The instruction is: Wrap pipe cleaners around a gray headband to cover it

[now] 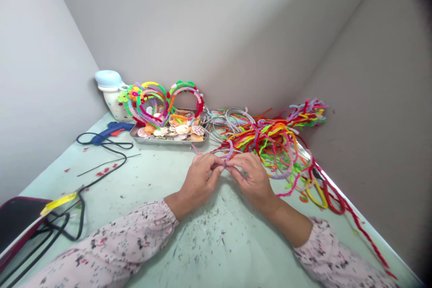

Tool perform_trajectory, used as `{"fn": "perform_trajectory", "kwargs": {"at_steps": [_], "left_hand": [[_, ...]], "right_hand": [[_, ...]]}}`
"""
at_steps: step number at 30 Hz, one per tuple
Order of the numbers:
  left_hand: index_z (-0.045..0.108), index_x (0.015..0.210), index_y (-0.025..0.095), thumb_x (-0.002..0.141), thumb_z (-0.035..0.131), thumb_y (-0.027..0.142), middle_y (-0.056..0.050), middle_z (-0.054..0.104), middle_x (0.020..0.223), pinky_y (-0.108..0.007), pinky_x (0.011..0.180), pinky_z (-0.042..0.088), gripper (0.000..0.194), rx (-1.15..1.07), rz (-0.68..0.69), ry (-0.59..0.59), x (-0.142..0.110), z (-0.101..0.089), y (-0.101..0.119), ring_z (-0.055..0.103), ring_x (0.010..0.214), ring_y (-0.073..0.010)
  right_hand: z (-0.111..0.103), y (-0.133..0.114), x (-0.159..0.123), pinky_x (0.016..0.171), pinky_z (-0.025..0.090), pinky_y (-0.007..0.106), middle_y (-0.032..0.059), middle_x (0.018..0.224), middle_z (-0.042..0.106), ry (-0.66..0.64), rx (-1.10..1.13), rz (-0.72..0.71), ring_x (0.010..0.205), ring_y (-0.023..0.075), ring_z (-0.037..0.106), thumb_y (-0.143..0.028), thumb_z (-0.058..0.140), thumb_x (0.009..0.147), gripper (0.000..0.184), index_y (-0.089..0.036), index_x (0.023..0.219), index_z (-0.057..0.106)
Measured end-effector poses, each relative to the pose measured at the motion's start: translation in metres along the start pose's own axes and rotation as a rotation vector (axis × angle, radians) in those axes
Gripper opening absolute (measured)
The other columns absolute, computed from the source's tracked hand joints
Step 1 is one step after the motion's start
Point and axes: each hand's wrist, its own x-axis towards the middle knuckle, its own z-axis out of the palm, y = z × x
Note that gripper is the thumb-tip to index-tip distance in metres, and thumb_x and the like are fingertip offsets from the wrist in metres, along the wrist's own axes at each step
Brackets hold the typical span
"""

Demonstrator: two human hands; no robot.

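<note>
Both hands meet over the middle of the table, their fingertips almost touching. My left hand (pixel 204 173) pinches a thin purple pipe cleaner (pixel 230 149) between thumb and forefinger. From the other side my right hand (pixel 251 175) grips the same pipe cleaner, also closed. One end of it sticks up in a curl above the fingers; the part between the fingertips is mostly hidden. Just beyond the right hand spreads a tangled heap of colourful pipe cleaners (pixel 273 137).
A metal tray (pixel 168 141) of shells holds decorated headbands (pixel 148 103). Beside it are a white bottle with blue lid (pixel 111 94) and a blue glue gun (pixel 113 131) with black cord. Grey wire (pixel 236 119) lies behind; yellow-and-red-handled scissors (pixel 317 194) rest at right. Walls surround the table.
</note>
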Motion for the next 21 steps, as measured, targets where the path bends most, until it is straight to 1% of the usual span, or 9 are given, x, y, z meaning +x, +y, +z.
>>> {"fn": "perform_trajectory", "kwargs": {"at_steps": [12,21], "left_hand": [[0.060,0.092,0.019,0.089,0.052,0.021,-0.003,0.065,0.087,-0.033,0.082,0.041,0.008,-0.016,0.011,-0.003,0.0007,-0.0002,-0.0012,0.057,0.085,-0.0173],[0.059,0.093,0.020,0.090,0.051,0.023,-0.003,0.065,0.088,-0.034,0.082,0.042,0.009,-0.019,0.017,0.000,-0.0001,0.0007,-0.0026,0.057,0.085,-0.0179]], "right_hand": [[-0.0008,-0.0020,0.0007,0.083,0.044,0.039,0.0030,0.093,0.068,-0.011,0.007,0.037,0.094,0.0209,0.060,-0.026,0.061,0.087,0.011,-0.027,0.096,0.067],[-0.0012,-0.0010,0.0002,0.081,0.045,0.038,0.0028,0.093,0.069,-0.007,0.012,0.029,0.092,0.0205,0.061,-0.026,0.061,0.087,0.014,-0.028,0.099,0.069]]}}
